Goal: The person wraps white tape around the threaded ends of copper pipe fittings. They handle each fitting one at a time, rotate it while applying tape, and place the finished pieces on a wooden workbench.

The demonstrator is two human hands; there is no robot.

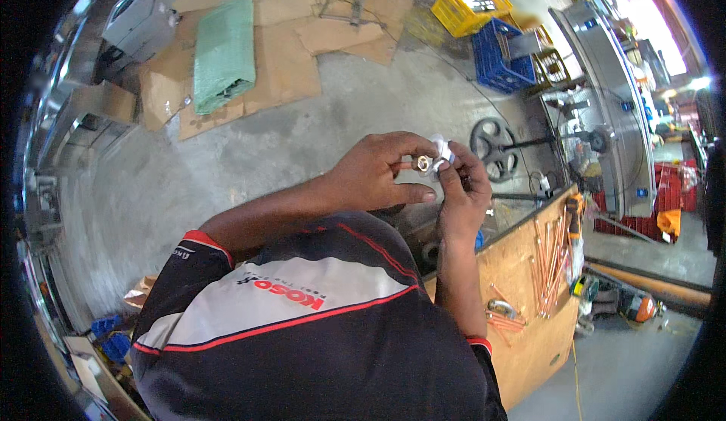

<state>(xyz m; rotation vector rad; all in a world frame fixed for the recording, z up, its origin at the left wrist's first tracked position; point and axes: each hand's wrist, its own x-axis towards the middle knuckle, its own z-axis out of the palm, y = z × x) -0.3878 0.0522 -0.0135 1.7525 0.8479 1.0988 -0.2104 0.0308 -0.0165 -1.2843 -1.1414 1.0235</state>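
Observation:
Both hands meet in front of my chest around small parts. My left hand point(378, 170) curls its fingers around a small brass-coloured fitting point(423, 163) with a round opening; its thumb stands off below. My right hand point(465, 194) pinches a small white piece point(440, 150) between thumb and fingers, close against the fitting. The fingers partly cover the white piece, and its exact kind cannot be made out.
At my right, a wooden workbench point(522, 353) carries several copper-coloured rods point(550, 266). Past it lies a power tool point(631, 304). Ahead are a black handwheel point(494, 149), blue crate point(503, 65), yellow crate point(470, 9) and a green-wrapped package point(224, 54) on cardboard.

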